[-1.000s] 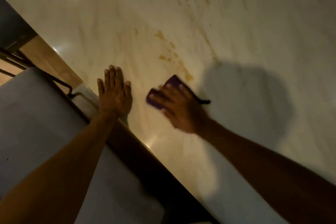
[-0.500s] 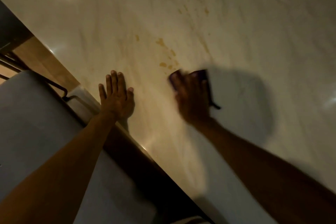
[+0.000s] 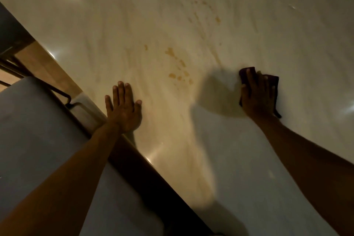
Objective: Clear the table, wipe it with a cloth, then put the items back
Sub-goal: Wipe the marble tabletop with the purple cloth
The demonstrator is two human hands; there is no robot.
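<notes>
While the pale marble table (image 3: 239,25) fills nearly everything I can see, no objects show on the part in view, so I judge the clearing done and the wiping under way. Below its dark near edge sits a grey chair seat (image 3: 34,130) with a thin dark metal frame (image 3: 63,95) running beside it.

Over the last second my right hand (image 3: 257,95) has swept the cloth across from the middle of the table, just beside my left hand, out to the right, well apart from it. That pass carried the cloth by the amber marks (image 3: 179,67); they look the same as a second ago, so I take them for veining in the stone or a stain needing more work.

My left hand (image 3: 123,108) has stayed put, flat on the table near its edge, fingers straight, bracing me and holding nothing. My right-hand grip is a flat press: fingers spread over the dark purple cloth (image 3: 273,80), pinning it to the table, its corners poking out beyond my fingertips.

No containers are in view.
</notes>
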